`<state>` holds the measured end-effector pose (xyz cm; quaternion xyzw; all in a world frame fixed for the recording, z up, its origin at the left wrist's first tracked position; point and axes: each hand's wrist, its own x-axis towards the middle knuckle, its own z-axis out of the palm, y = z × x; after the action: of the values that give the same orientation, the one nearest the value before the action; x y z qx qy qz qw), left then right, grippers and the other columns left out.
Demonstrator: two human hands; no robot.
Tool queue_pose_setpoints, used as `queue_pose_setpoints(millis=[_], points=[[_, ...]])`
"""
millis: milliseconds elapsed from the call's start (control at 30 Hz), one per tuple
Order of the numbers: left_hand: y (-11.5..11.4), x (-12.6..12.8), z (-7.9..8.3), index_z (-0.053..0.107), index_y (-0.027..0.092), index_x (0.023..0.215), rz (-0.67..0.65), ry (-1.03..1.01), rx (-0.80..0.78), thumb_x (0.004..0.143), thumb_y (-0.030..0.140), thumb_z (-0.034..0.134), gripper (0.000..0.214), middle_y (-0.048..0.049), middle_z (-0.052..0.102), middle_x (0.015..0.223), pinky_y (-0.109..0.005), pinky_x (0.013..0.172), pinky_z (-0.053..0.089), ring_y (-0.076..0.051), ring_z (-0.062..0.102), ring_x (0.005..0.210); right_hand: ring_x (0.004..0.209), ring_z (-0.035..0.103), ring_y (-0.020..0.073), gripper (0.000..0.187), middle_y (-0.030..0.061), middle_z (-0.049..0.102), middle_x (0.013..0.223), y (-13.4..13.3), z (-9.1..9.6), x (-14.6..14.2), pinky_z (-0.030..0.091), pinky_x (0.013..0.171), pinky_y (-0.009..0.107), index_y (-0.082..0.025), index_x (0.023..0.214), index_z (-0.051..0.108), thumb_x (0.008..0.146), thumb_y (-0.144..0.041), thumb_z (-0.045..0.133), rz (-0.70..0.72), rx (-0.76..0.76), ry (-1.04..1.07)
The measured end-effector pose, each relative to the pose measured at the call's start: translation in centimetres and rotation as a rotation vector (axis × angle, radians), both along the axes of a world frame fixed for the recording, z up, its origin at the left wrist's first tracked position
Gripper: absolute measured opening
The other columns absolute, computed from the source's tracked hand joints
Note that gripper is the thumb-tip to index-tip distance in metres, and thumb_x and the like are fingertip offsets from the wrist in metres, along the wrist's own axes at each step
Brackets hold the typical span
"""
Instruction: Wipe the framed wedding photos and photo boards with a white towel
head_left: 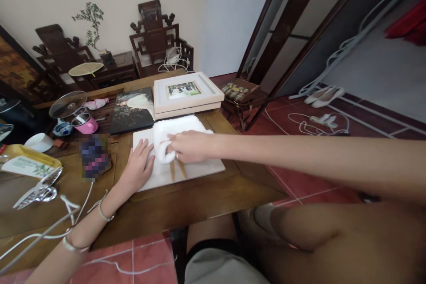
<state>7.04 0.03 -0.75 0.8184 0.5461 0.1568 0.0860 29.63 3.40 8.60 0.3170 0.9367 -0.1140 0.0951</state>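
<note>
A white board or panel point(203, 167) lies flat on the wooden table, with two tan strips on its lower part. My left hand point(137, 166) rests on the panel's left edge, fingers spread and flat. Bunched on the panel is a white fluffy cloth point(181, 123), which covers much of its upper part. My right hand point(190, 146) presses down on this cloth with its fingers curled into a fold. What the panel shows beneath the cloth is hidden.
Beyond the panel are a framed photo point(191, 108) and a dark picture point(124, 120). To the left stand a pink cup point(87, 125), a bottle of yellow liquid point(29, 159), silver scissors-like tongs point(40, 191) and white cables point(36, 236). A wooden chair point(282, 31) stands right.
</note>
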Motion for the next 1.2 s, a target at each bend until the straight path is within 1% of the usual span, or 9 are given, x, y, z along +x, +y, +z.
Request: queue_pose_setpoints(millis=[133, 233, 367, 533, 633, 867, 1000, 1100, 1200], points=[[0.0, 0.0, -0.2, 0.047, 0.016, 0.136, 0.017, -0.005, -0.009, 0.097, 0.032, 0.036, 0.043, -0.0183, 0.04, 0.153, -0.062, 0.115, 0.026, -0.033, 0.026, 0.147, 0.099, 0.065, 0.028, 0.045, 0.0174, 0.059, 0.125, 2.9, -0.6, -0.6, 0.049, 0.077, 0.037, -0.019, 0.129, 0.061, 0.089, -0.014, 0.042, -0.048, 0.054, -0.034], [0.1, -0.2, -0.3, 0.04, 0.013, 0.143, 0.041, 0.015, -0.016, 0.099, 0.034, 0.032, 0.05, -0.02, 0.035, 0.156, -0.06, 0.115, 0.026, -0.032, 0.026, 0.147, 0.114, 0.058, 0.0322, 0.044, 0.021, 0.056, 0.13, 2.5, -0.5, -1.4, 0.05, 0.083, 0.041, -0.012, 0.127, 0.061, 0.088, -0.009, 0.041, -0.013, 0.087, -0.078], [0.5, -0.6, -0.3, 0.036, 0.004, 0.145, 0.045, 0.036, 0.009, 0.099, 0.035, 0.028, 0.056, -0.0251, 0.025, 0.158, -0.055, 0.118, 0.024, -0.033, 0.018, 0.149, 0.137, 0.033, 0.0425, 0.044, 0.0189, 0.043, 0.147, -1.3, 0.8, -2.5, 0.047, 0.093, 0.054, -0.012, 0.124, 0.063, 0.085, -0.006, 0.045, 0.075, 0.104, -0.154], [0.7, -0.8, -0.1, 0.034, 0.004, 0.147, 0.037, 0.038, 0.015, 0.099, 0.034, 0.024, 0.057, -0.025, 0.027, 0.158, -0.056, 0.117, 0.025, -0.033, 0.017, 0.149, 0.123, 0.048, 0.0393, 0.034, 0.0166, 0.055, 0.133, -6.9, 3.6, -2.9, 0.051, 0.086, 0.051, -0.015, 0.112, 0.069, 0.083, -0.01, 0.054, 0.162, -0.07, -0.253], [0.6, -0.7, 0.1, 0.034, 0.004, 0.146, 0.037, 0.036, 0.021, 0.099, 0.033, 0.024, 0.056, -0.0257, 0.027, 0.157, -0.058, 0.116, 0.027, -0.033, 0.018, 0.149, 0.12, 0.051, 0.0374, 0.03, 0.0155, 0.057, 0.13, -7.9, 3.8, -2.4, 0.05, 0.086, 0.048, -0.015, 0.108, 0.07, 0.082, -0.013, 0.055, 0.175, -0.113, -0.2], [0.6, -1.1, -0.3, 0.037, 0.002, 0.145, 0.024, 0.014, 0.04, 0.099, 0.036, 0.027, 0.057, -0.0263, 0.03, 0.156, -0.053, 0.119, 0.025, -0.034, 0.024, 0.147, 0.138, 0.034, 0.0367, 0.046, 0.0125, 0.043, 0.15, -2.4, 0.3, -1.7, 0.049, 0.093, 0.052, -0.016, 0.13, 0.059, 0.086, -0.012, 0.046, 0.091, 0.118, -0.098], [1.0, -1.6, -0.8, 0.04, 0.006, 0.144, 0.023, -0.089, 0.057, 0.099, 0.036, 0.03, 0.055, -0.0222, 0.034, 0.155, -0.052, 0.12, 0.022, -0.032, 0.028, 0.147, 0.141, 0.029, 0.0384, 0.05, 0.012, 0.032, 0.157, 0.7, -0.6, -2.7, 0.046, 0.097, 0.057, -0.015, 0.135, 0.055, 0.087, -0.012, 0.045, 0.021, 0.164, -0.099], [1.1, -1.4, -0.5, 0.043, 0.008, 0.144, 0.091, -0.205, 0.024, 0.099, 0.039, 0.031, 0.055, -0.0194, 0.039, 0.153, -0.05, 0.12, 0.024, -0.029, 0.034, 0.144, 0.143, 0.024, 0.043, 0.055, 0.011, 0.024, 0.16, 1.2, -1.0, -3.8, 0.04, 0.1, 0.065, -0.016, 0.139, 0.052, 0.085, -0.011, 0.046, -0.021, 0.165, -0.112], [1.0, -1.0, 0.3, 0.042, 0.01, 0.145, 0.158, -0.347, 0.027, 0.1, 0.044, 0.031, 0.058, -0.0168, 0.039, 0.154, -0.045, 0.12, 0.025, -0.026, 0.036, 0.144, 0.144, 0.017, 0.0453, 0.049, 0.0102, 0.024, 0.161, 0.2, -1.3, -4.5, 0.034, 0.102, 0.07, -0.017, 0.13, 0.061, 0.082, -0.009, 0.049, 0.095, 0.15, -0.102]])
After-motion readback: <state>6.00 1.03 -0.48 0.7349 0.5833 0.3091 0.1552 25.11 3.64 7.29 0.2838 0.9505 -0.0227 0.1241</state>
